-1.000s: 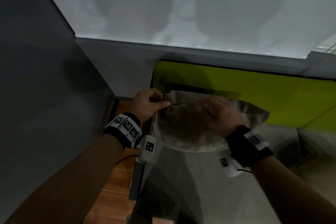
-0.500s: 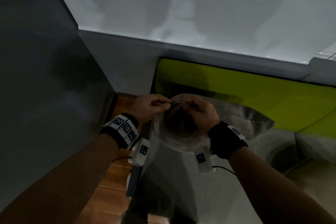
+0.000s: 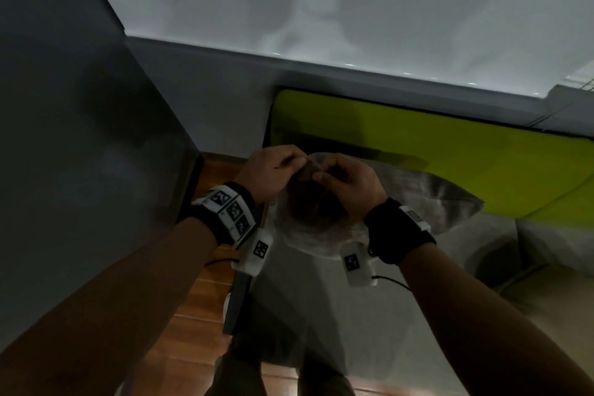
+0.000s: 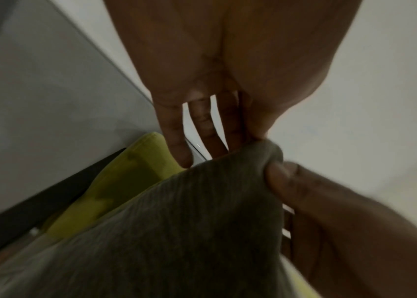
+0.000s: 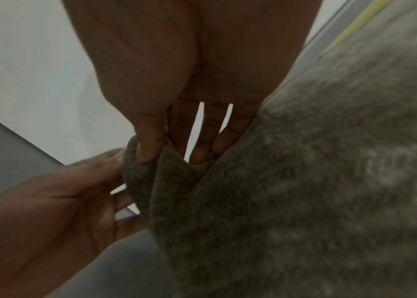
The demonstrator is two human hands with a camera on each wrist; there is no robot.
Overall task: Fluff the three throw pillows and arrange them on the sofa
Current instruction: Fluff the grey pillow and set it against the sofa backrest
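Observation:
A grey throw pillow (image 3: 418, 196) stands at the left end of the sofa, leaning against the lime-green back cushion (image 3: 450, 151). My left hand (image 3: 273, 170) and right hand (image 3: 347, 180) meet at the pillow's upper left corner, and both pinch it. In the left wrist view my left hand (image 4: 250, 131) pinches the corner of the grey pillow (image 4: 176, 231) with thumb and forefinger, and the right hand's thumb (image 4: 284, 175) presses the same corner. In the right wrist view my right hand (image 5: 161, 153) nips a fold of the pillow (image 5: 304, 181), with the left hand (image 5: 62, 191) beside it.
A grey sofa seat (image 3: 337, 315) lies below the pillow. A grey wall panel (image 3: 80, 138) stands close on the left, with a strip of wooden floor (image 3: 205, 299) between it and the sofa. A white blind (image 3: 321, 3) hangs behind the sofa.
My right hand has moved left from the pillow's face to its upper left corner and now pinches it next to the left hand. The left hand has kept its hold.

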